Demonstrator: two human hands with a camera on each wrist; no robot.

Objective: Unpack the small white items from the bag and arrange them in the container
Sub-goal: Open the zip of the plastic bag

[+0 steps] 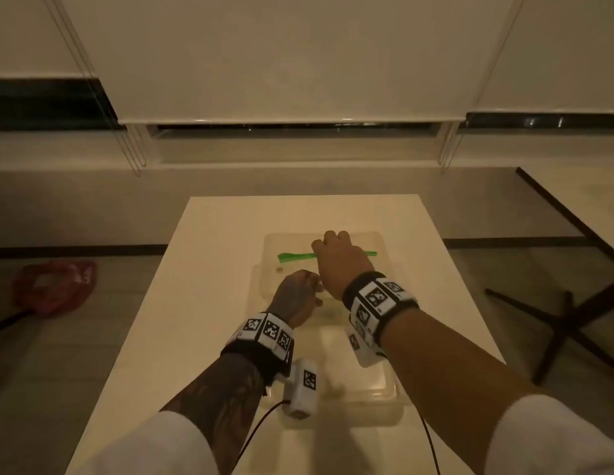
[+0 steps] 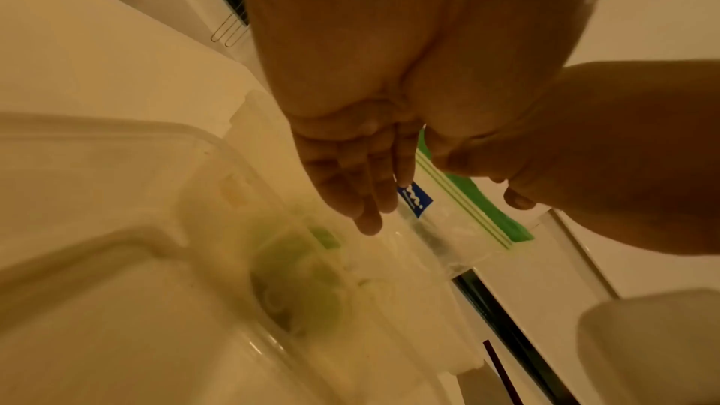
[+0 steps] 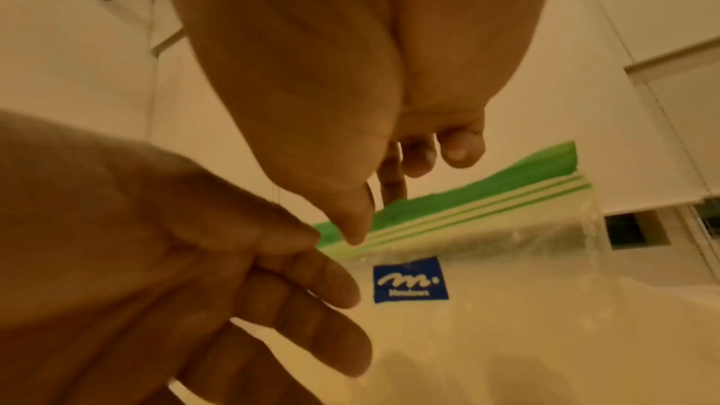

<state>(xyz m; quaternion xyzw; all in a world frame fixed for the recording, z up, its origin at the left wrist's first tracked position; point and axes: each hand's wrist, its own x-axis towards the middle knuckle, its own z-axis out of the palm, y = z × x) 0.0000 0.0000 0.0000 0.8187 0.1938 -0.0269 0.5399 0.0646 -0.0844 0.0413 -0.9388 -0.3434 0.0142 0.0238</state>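
I see the pale surface (image 1: 182,303) with bare room along its left side and far edge, while the clear plastic container (image 1: 374,395) sits toward my near edge, its rounded rim and walls glossy. What it holds I cannot tell; the left wrist view shows only a blurred greenish patch inside. The bag (image 1: 363,241), a transparent zip pouch with a green seal strip and a blue square logo, lies just beyond the container. My right hand (image 1: 339,262) is over the bag's seal, its fingertips at the green strip; whether they pinch it I cannot tell. My left hand (image 1: 295,296) hovers at the bag's near edge with fingers relaxed and nearly straight, holding nothing. The small white items are not discernible.
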